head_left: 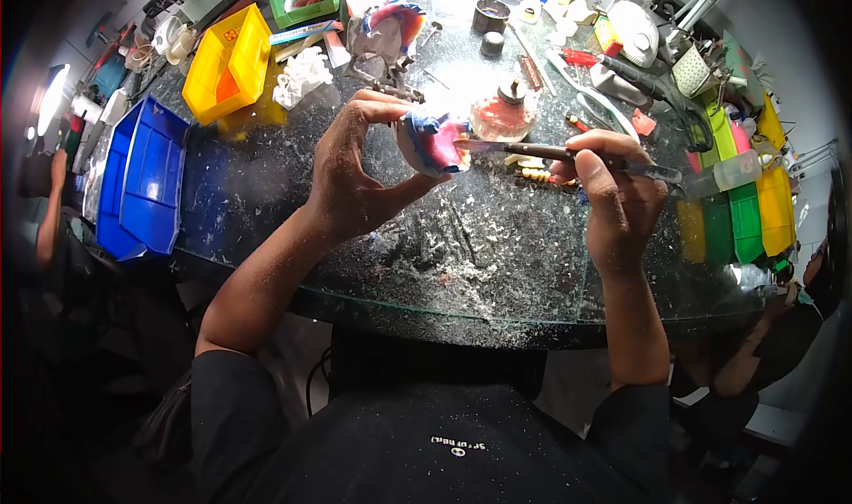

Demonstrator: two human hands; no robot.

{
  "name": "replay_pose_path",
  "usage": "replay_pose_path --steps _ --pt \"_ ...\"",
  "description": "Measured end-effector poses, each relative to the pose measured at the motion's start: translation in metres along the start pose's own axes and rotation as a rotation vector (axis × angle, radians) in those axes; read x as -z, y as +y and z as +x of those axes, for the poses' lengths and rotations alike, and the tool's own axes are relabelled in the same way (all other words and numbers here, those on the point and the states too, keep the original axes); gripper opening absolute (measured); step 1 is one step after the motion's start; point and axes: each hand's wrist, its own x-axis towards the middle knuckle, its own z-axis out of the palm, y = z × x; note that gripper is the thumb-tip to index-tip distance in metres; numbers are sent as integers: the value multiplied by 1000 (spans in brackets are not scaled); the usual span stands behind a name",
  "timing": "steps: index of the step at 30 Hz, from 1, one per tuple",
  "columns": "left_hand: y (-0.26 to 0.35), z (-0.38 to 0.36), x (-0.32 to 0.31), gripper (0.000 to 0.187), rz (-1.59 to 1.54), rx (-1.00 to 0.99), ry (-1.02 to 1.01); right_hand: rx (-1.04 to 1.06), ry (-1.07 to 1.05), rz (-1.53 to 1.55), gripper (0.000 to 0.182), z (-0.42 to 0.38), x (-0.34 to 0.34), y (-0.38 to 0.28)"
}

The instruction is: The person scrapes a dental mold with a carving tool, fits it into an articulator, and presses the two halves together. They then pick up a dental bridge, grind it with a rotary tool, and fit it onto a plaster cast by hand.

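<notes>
My left hand (351, 162) grips a dental model (432, 142) by its sides, thumb below and fingers above. Pink wax and blue material cover parts of the white model. In my right hand (619, 193) is a wax knife (550, 152), held like a pen, its tip right at the model's pink wax. Just behind the model stands a glass spirit lamp (503, 114) with pinkish contents. A strip of artificial teeth (535, 174) lies on the bench under the knife. Farther back is an articulator (383, 47) with pink and blue material on it.
Scattered white shavings (461, 255) cover the dark glass-topped bench. A blue bin (140, 180) and a yellow bin (228, 65) stand at the left, crumpled tissue (303, 76) nearby. At the right are a red-and-black handpiece (635, 76) and green and yellow bins (774, 211). Other people sit at both sides.
</notes>
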Motion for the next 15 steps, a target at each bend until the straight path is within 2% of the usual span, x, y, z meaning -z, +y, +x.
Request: replay_pose_path --steps 6,15 --pt "1 0 0 59 -17 15 -4 5 12 -35 9 0 -3 0" --pt "1 0 1 60 29 8 -10 122 -5 -100 11 -1 0 3"
